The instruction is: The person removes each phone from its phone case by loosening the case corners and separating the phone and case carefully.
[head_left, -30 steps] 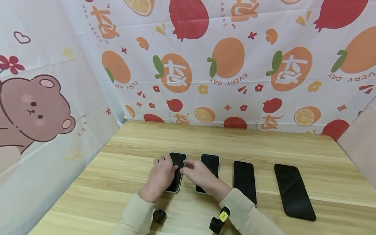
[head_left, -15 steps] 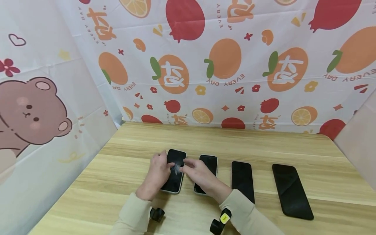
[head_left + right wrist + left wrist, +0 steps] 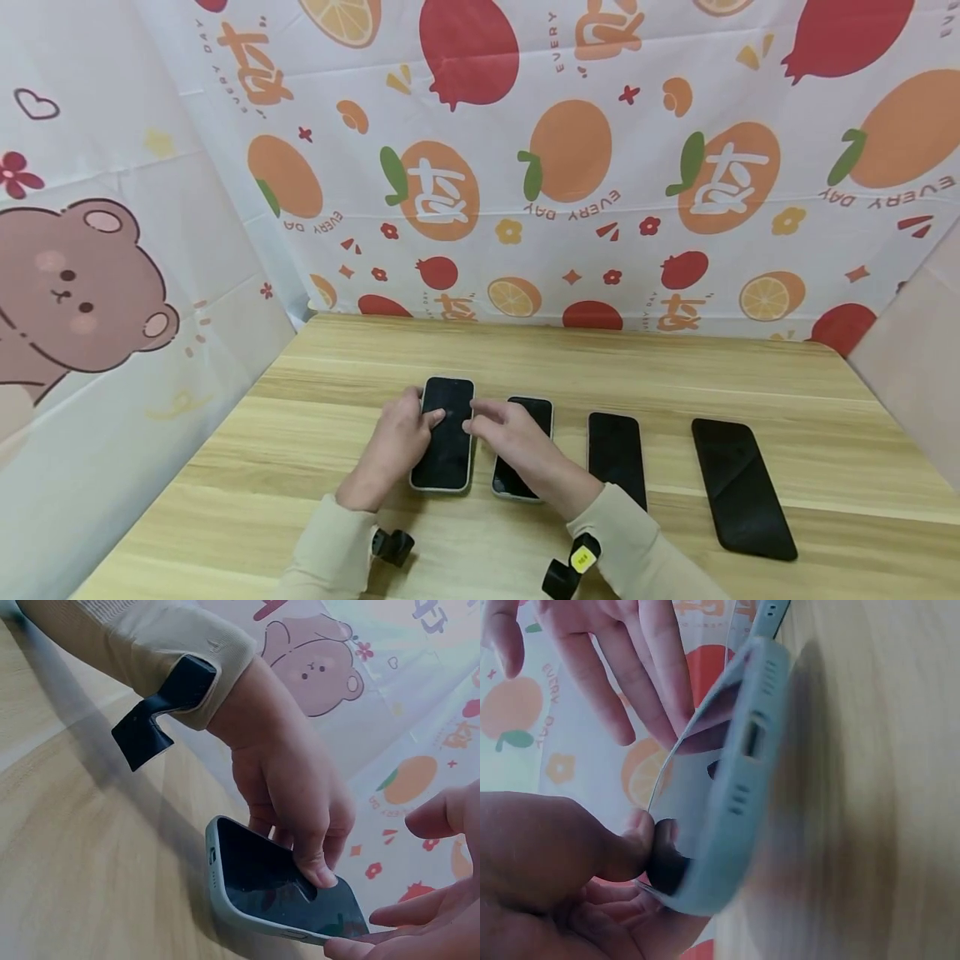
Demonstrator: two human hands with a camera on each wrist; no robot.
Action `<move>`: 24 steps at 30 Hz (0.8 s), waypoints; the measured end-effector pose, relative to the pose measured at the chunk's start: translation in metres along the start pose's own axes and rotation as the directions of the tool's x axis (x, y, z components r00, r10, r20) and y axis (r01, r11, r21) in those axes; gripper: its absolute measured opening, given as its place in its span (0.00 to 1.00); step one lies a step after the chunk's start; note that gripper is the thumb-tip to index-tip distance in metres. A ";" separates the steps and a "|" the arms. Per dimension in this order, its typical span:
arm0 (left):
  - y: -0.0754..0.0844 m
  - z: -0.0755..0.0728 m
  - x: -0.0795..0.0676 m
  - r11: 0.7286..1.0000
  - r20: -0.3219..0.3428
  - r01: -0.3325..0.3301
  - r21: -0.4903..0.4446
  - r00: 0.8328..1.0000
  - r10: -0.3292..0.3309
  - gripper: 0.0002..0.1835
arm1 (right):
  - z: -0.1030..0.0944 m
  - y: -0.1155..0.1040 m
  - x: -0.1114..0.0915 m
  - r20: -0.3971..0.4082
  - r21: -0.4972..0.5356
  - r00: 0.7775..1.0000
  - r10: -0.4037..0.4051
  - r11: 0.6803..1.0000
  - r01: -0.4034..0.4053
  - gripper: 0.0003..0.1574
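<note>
My left hand (image 3: pixel 393 446) grips a smartphone (image 3: pixel 447 446) by its left side, thumb on the dark screen and fingers underneath. The phone wears a pale green case (image 3: pixel 735 817); its charging-port end shows in the left wrist view. Held off the wooden table at a tilt, it casts a shadow below. At its right edge is my right hand (image 3: pixel 525 446), with extended fingertips (image 3: pixel 341 946) right at the case's side and the thumb apart from it. In the head view that hand overlaps a second smartphone (image 3: pixel 536 412) lying on the table.
Two more dark-screened phones lie to the right, a narrower one (image 3: pixel 617 450) and a larger one (image 3: pixel 742 487) farthest right. Black camera mounts hang at both sleeves. A fruit-print curtain (image 3: pixel 510 192) stands behind the wooden table (image 3: pixel 570 358), a bear-print one at left.
My left hand has shifted from over the phone to its left side and lifted it, tilting its screen toward me. My right hand stays near the phone's right edge.
</note>
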State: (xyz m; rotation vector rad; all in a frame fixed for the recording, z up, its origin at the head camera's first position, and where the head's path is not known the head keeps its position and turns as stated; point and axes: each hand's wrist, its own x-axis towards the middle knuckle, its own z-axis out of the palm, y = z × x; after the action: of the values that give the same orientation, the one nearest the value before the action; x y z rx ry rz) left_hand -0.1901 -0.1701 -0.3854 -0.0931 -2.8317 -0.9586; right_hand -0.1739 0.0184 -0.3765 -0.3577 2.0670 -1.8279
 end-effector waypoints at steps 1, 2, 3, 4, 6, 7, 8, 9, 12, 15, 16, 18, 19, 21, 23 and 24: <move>0.001 0.000 0.000 1.000 -0.002 -0.011 0.004 1.000 0.011 0.20 | -0.002 -0.001 -0.001 -0.004 -0.006 1.000 -0.003 1.000 0.003 0.36; 0.002 0.000 0.000 1.000 -0.002 -0.018 0.009 1.000 0.018 0.21 | -0.003 -0.002 -0.002 -0.009 -0.009 1.000 -0.007 1.000 0.007 0.35; 0.003 0.000 0.001 1.000 0.004 -0.016 0.001 1.000 0.016 0.21 | -0.005 -0.002 -0.002 -0.014 -0.011 1.000 -0.009 1.000 0.009 0.35; 0.004 -0.001 0.001 1.000 0.008 -0.013 -0.012 1.000 0.013 0.22 | -0.007 -0.003 -0.003 -0.015 -0.008 1.000 -0.011 1.000 0.011 0.34; 0.007 -0.001 0.003 0.997 0.032 0.012 -0.071 0.999 -0.010 0.23 | -0.011 -0.004 -0.005 -0.012 0.012 1.000 -0.017 1.000 0.017 0.34; 0.008 -0.001 0.004 0.994 0.046 0.031 -0.106 0.999 -0.026 0.24 | -0.013 -0.004 -0.006 -0.009 0.029 1.000 -0.022 0.999 0.022 0.33; 0.009 -0.002 0.005 0.988 0.061 0.053 -0.146 0.997 -0.045 0.24 | -0.016 -0.005 -0.007 -0.007 0.047 1.000 -0.028 0.998 0.029 0.33; 0.011 -0.002 0.006 0.979 0.075 0.075 -0.190 0.995 -0.062 0.24 | -0.018 -0.005 -0.008 -0.007 0.067 0.999 -0.038 0.997 0.039 0.32; 0.015 0.000 0.009 0.948 0.109 0.131 -0.291 0.989 -0.103 0.23 | -0.025 -0.007 -0.010 -0.015 0.103 0.997 -0.075 0.992 0.076 0.30; 0.021 0.002 0.010 0.917 0.148 0.179 -0.356 0.980 -0.134 0.22 | -0.032 -0.010 -0.011 -0.040 0.097 0.995 -0.092 0.991 0.095 0.29; 0.023 0.004 0.011 0.908 0.162 0.192 -0.372 0.977 -0.140 0.22 | -0.035 -0.010 -0.012 -0.047 0.098 0.995 -0.088 0.991 0.092 0.29; 0.028 0.006 0.011 0.897 0.186 0.200 -0.394 0.973 -0.136 0.21 | -0.042 -0.010 -0.013 -0.056 0.100 0.995 -0.078 0.992 0.083 0.29; 0.031 0.007 0.010 0.892 0.200 0.203 -0.403 0.971 -0.131 0.21 | -0.045 -0.009 -0.013 -0.055 0.101 0.996 -0.073 0.992 0.078 0.29; 0.036 0.009 0.009 0.884 0.229 0.204 -0.421 0.967 -0.114 0.19 | -0.052 -0.008 -0.014 -0.044 0.117 0.997 -0.063 0.991 0.068 0.29; 0.043 0.011 0.008 0.874 0.261 0.203 -0.442 0.961 -0.091 0.18 | -0.059 -0.005 -0.015 -0.021 0.131 0.998 -0.061 0.989 0.064 0.27; 0.047 0.012 0.007 0.869 0.277 0.201 -0.453 0.958 -0.078 0.18 | -0.062 -0.004 -0.015 -0.009 0.134 0.998 -0.062 0.989 0.062 0.27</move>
State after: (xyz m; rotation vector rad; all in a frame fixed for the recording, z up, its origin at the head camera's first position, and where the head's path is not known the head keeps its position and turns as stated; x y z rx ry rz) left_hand -0.1937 -0.1261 -0.3653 -0.0651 -2.7712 -1.7849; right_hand -0.1869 0.0798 -0.3648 -0.3851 1.9440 -1.9935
